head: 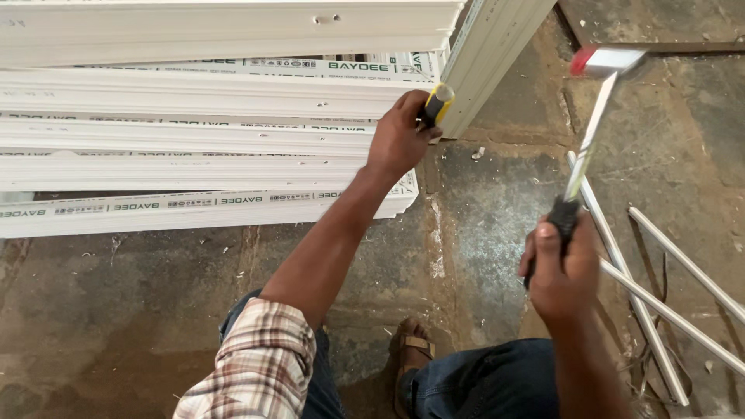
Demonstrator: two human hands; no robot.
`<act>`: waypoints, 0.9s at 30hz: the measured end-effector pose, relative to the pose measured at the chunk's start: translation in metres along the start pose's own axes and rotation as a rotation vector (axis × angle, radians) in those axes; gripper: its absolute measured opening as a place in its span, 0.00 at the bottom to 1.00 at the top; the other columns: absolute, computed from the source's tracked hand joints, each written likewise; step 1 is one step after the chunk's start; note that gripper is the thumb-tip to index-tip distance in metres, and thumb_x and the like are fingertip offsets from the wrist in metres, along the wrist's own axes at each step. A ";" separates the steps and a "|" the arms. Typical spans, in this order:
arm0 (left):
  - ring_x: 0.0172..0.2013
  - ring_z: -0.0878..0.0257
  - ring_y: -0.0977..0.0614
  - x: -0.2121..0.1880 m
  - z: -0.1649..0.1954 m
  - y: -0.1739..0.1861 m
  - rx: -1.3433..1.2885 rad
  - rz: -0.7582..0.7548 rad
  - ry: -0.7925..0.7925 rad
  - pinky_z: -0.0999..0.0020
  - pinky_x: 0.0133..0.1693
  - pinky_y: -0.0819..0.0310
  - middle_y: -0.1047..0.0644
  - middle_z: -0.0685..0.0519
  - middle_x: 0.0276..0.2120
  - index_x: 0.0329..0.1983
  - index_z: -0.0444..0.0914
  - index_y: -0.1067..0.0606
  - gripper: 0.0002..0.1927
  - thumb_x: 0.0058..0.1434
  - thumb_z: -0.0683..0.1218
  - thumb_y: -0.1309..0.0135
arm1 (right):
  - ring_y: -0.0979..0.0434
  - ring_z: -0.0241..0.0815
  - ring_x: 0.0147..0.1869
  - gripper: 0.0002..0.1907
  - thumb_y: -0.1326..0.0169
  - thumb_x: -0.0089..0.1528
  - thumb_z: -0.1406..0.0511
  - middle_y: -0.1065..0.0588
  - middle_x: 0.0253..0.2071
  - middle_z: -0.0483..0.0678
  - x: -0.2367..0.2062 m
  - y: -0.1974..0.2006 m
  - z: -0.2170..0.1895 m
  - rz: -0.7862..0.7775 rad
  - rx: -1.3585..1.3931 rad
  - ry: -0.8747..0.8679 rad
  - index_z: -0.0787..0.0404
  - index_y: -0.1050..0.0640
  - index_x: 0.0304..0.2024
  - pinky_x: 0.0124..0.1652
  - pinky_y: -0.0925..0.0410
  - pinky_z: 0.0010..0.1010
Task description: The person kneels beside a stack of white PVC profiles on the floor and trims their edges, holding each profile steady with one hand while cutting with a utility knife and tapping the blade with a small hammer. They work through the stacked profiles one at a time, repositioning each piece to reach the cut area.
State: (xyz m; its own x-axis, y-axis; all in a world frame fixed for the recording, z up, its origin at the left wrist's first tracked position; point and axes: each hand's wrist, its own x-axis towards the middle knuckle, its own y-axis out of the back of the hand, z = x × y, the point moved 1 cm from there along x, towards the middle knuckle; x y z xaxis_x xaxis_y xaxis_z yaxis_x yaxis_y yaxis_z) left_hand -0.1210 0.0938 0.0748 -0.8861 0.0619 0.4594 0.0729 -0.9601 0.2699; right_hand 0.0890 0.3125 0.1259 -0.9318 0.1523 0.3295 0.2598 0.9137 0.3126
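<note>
The left hand (400, 140) is clenching a yellow-and-black-handled chisel (434, 105) against a slanted white plastic profile (485, 54); the right hand (560, 271) is gripping a raised black-handled hammer (586, 147).

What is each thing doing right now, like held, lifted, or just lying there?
left hand: closed around the chisel.
chisel: yellow-and-black handle gripped, set against the leaning profile.
right hand: closed on the hammer's grip.
hammer: raised, head up and blurred.
leaning profile: tilted across the stack.
stacked white profiles: lying flat, piled.
thin strips: loose on the floor.
</note>
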 end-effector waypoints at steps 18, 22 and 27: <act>0.48 0.60 0.16 -0.027 -0.007 -0.006 -0.133 -0.107 -0.075 0.67 0.48 0.15 0.23 0.50 0.50 0.56 0.38 0.31 0.23 0.60 0.34 0.36 | 0.32 0.41 0.20 0.16 0.53 0.70 0.55 0.31 0.24 0.46 -0.009 0.028 0.143 0.082 0.119 -0.804 0.62 0.29 0.38 0.22 0.37 0.34; 0.46 0.60 0.17 -0.027 -0.011 -0.008 -0.060 -0.113 -0.057 0.67 0.46 0.17 0.23 0.50 0.49 0.56 0.37 0.31 0.23 0.61 0.35 0.35 | 0.31 0.41 0.20 0.17 0.53 0.70 0.55 0.31 0.24 0.46 -0.009 0.026 0.143 0.042 0.128 -0.831 0.63 0.30 0.38 0.22 0.37 0.34; 0.47 0.60 0.16 -0.026 -0.016 -0.007 -0.166 -0.118 -0.088 0.67 0.47 0.15 0.23 0.50 0.49 0.56 0.37 0.31 0.22 0.61 0.34 0.37 | 0.32 0.40 0.20 0.17 0.52 0.70 0.55 0.31 0.24 0.46 -0.006 0.020 0.147 0.019 0.117 -0.824 0.63 0.29 0.39 0.22 0.37 0.34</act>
State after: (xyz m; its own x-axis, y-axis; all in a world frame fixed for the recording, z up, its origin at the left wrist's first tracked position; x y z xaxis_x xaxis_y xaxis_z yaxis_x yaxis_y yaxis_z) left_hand -0.1059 0.0943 0.0482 -0.8398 0.1934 0.5072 -0.1120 -0.9760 0.1866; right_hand 0.0628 0.3851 -0.0011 -0.8265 0.3536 -0.4379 0.2918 0.9345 0.2039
